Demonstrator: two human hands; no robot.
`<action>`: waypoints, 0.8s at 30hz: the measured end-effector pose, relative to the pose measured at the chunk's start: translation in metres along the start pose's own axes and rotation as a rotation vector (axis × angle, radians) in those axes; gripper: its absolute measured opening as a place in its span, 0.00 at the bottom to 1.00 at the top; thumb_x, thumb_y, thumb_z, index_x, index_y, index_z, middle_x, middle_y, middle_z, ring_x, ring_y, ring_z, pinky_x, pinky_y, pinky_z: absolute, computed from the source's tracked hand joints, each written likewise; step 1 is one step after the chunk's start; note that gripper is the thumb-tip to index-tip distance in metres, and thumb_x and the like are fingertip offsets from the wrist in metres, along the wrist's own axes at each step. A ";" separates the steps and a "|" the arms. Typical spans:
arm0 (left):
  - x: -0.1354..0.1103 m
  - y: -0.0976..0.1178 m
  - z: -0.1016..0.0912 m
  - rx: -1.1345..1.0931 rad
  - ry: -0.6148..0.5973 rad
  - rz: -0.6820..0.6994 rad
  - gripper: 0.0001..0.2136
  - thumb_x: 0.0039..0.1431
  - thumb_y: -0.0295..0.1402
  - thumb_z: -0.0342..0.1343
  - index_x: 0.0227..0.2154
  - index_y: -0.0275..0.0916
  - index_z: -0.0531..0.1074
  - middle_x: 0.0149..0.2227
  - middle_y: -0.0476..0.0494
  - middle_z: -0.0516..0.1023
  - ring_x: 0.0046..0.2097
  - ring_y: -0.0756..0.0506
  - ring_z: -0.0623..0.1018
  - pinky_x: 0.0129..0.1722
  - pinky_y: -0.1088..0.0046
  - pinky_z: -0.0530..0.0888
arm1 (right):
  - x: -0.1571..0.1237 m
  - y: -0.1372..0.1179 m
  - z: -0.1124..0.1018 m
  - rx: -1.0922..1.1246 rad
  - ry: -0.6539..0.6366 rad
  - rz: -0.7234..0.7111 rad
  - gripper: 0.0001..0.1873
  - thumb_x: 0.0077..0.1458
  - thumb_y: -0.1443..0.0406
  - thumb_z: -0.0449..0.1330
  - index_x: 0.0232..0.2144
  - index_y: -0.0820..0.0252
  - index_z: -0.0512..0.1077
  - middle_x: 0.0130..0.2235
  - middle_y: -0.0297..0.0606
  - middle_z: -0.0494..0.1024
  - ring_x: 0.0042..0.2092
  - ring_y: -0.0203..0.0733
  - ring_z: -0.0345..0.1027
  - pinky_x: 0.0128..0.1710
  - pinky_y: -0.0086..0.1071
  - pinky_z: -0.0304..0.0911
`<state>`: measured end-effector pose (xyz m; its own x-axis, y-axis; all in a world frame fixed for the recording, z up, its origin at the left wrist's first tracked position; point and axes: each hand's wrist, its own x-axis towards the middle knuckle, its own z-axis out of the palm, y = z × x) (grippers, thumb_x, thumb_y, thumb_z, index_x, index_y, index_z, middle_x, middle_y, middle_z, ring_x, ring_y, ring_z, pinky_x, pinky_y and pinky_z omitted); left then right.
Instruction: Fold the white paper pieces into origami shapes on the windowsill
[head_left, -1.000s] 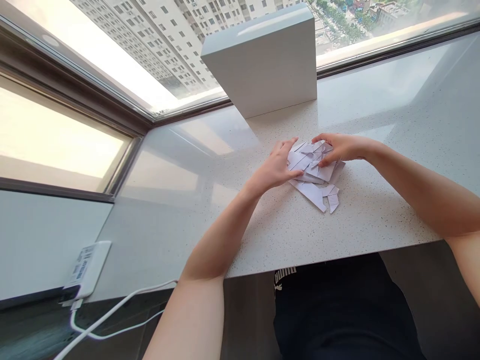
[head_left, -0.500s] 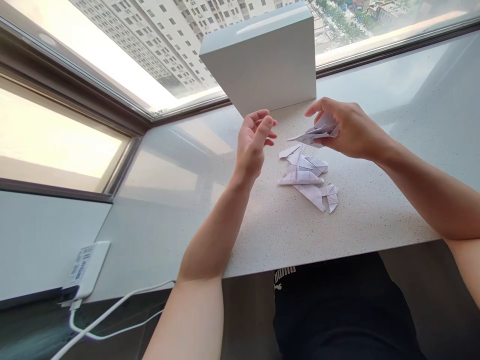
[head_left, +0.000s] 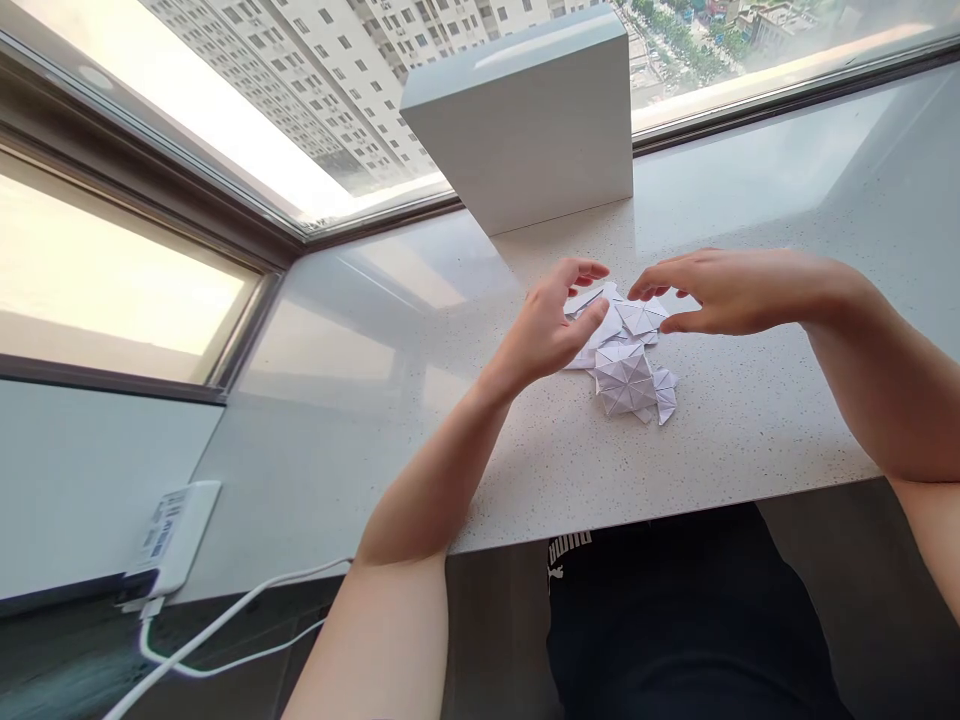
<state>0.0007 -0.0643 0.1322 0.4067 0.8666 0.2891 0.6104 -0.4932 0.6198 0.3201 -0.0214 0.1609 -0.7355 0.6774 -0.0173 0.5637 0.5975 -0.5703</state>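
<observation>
A pile of folded white paper pieces lies on the speckled countertop (head_left: 540,460). On its near side rests a creased paper piece (head_left: 626,380) with a star-like pattern of folds. Another folded paper (head_left: 640,318) sits farther back in the pile, and a small paper piece (head_left: 664,393) sticks out at the right. My left hand (head_left: 562,315) hovers at the pile's left side, thumb and fingers apart, holding nothing. From the right, my right hand (head_left: 720,290) reaches over the pile's edge, fingers curved but apart with nothing in them. My hands hide part of the paper behind them.
A large white box-like block (head_left: 540,130) stands against the window behind the pile. The countertop's front edge runs just before my lap. At the lower left are a white power adapter (head_left: 184,540) and white cables (head_left: 225,615).
My right hand has let go of the folded paper it held, and creased pieces now lie on top of the pile. Both hands have come lower, the left moving right toward the paper.
</observation>
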 end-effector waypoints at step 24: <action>-0.018 -0.001 0.082 0.479 -0.307 0.237 0.31 0.87 0.45 0.58 0.83 0.36 0.75 0.88 0.23 0.72 0.89 0.24 0.71 0.93 0.32 0.64 | 0.065 0.072 0.082 0.051 0.291 0.038 0.33 0.80 0.48 0.54 0.69 0.56 0.87 0.71 0.53 0.90 0.74 0.64 0.81 0.84 0.60 0.66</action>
<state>0.0483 -0.0861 0.0669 0.7021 0.7033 0.1113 0.6883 -0.7104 0.1469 0.2821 0.0310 0.0512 -0.5716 0.7977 0.1922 0.5636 0.5519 -0.6146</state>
